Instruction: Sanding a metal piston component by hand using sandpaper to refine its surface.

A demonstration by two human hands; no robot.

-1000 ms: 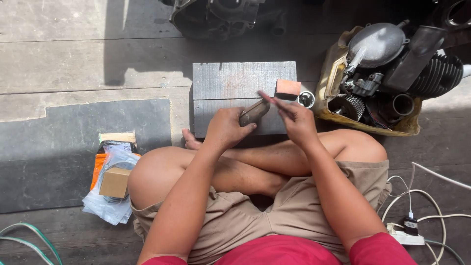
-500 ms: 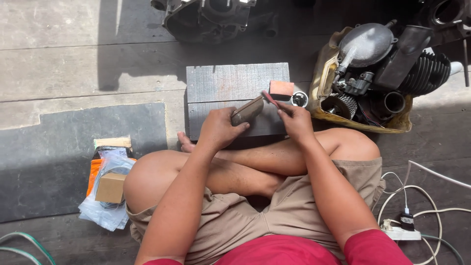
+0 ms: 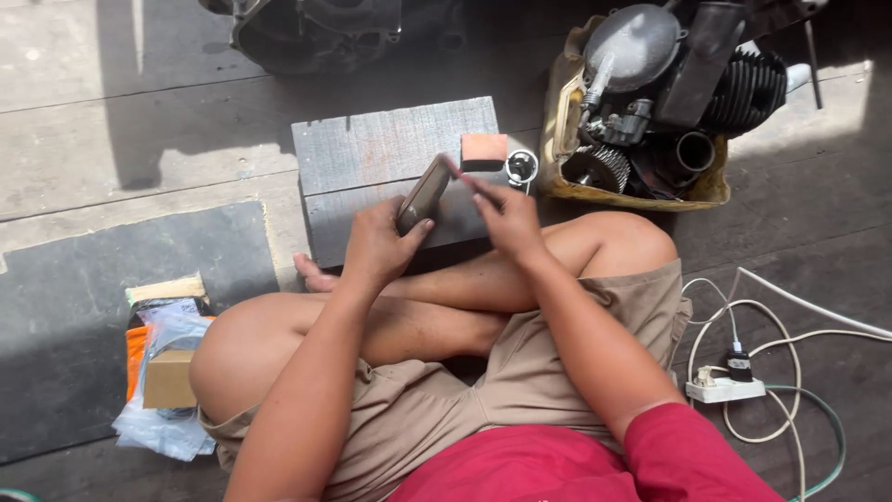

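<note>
Left hand point(image 3: 376, 246) is clamped around a flat, grey-brown oblong metal piece point(image 3: 425, 193), tilting it up over the grey wooden block point(image 3: 390, 149). Right hand point(image 3: 506, 216), fingers together, touches the piece's upper edge, so this looks like a rubbing or checking step. Just beside lie a small orange-pink block point(image 3: 484, 149) and a yellow tub of dark engine parts point(image 3: 557, 121).

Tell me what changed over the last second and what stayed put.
The left hand has tilted the flat dark piece up onto its edge, off the grey block; it lay flatter before. The right hand keeps its fingertips at the piece's top end. The orange block, small round part and tub of engine parts have not moved.
</note>
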